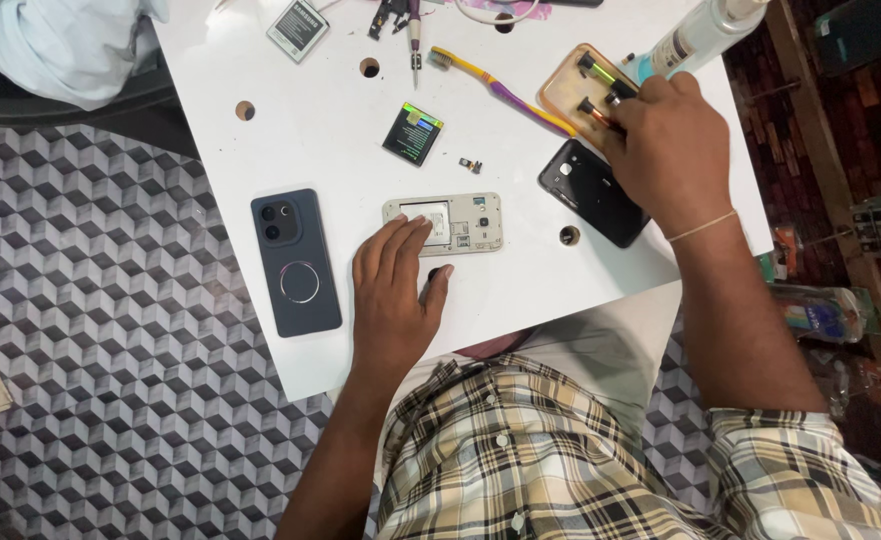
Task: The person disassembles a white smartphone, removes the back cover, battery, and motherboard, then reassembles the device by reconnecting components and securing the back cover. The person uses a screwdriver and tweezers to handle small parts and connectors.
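Bare white tabletop (330, 150) is lying open between the dark smartphone (296, 262) and loose battery (413, 133) (toothbrush (500, 90) crowding beyond).

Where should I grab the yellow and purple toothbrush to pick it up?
Probably by the purple middle of the toothbrush handle. It lies flat and slanted on the white table, bristles at the upper left, far end by the tray. Come from above and pinch its two long sides; that stretch is bare, away from the right hand.
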